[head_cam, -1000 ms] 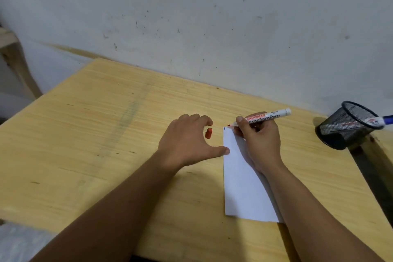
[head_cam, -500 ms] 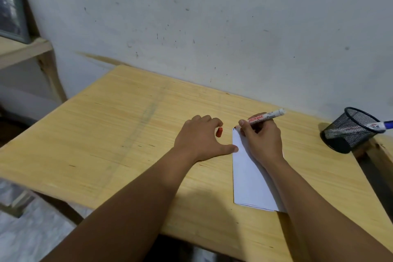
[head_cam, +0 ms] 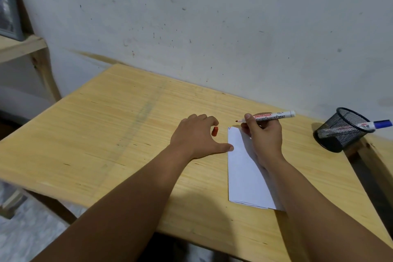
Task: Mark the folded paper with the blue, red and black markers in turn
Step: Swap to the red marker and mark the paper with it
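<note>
Reading the barrel of the red marker (head_cam: 268, 117), I make out "SNOWMAN" and "Boardmarker" printed along it. My right hand (head_cam: 263, 136) grips that marker with fingers curled round it, the uncapped red tip pointing left and held just above the far left corner of the folded paper (head_cam: 244, 168). At that corner sit two tiny marks, one blue and one red. At the far right of the wooden table (head_cam: 106, 134) a black mesh pen holder (head_cam: 340, 132) lies tipped on its side, and the blue marker (head_cam: 375, 124) pokes out of its mouth, blue cap to the right; its label is too small for me to read. My left hand (head_cam: 197, 136) rests palm down just left of the paper, fingers loosely curled and pinching the red cap (head_cam: 215, 131), while the thumb reaches right and touches the paper's left edge.
</note>
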